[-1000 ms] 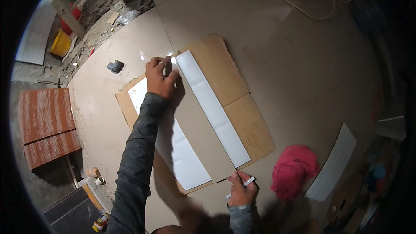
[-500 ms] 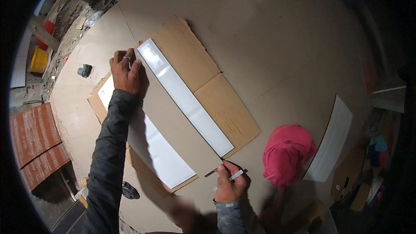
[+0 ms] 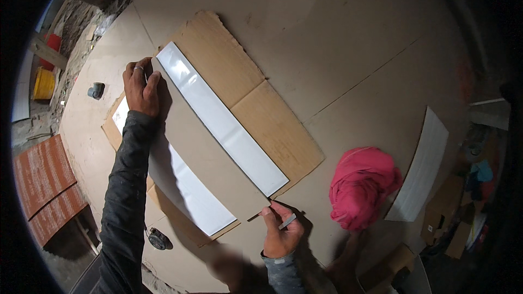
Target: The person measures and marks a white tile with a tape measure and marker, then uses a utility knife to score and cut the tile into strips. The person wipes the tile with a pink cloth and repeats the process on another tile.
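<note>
A long beige strip [image 3: 204, 147] lies slantwise across a glossy white panel, leaving a white band [image 3: 226, 122] on its right and a white area [image 3: 199, 201] on its left. My left hand [image 3: 143, 88] has its fingers bent over the strip's far left end, thumb against it. At the near right end, my right hand [image 3: 281, 231] is closed around a slim light-coloured piece [image 3: 287, 221], its kind unclear. The index fingertip touches the strip's corner. A short dark thin stick [image 3: 254, 216] juts out left of those fingers.
Brown cardboard [image 3: 278, 125] lies under the panel on the tiled floor. A pink cloth-covered head [image 3: 364, 188] is at the right, beside a pale board [image 3: 419, 169]. At the left are a grey pipe fitting [image 3: 96, 91], a black tape measure [image 3: 159, 239] and a yellow bucket [image 3: 43, 83].
The view has shifted slightly, so most things sit a little further left. Both hands stay at the two ends of the beige strip.
</note>
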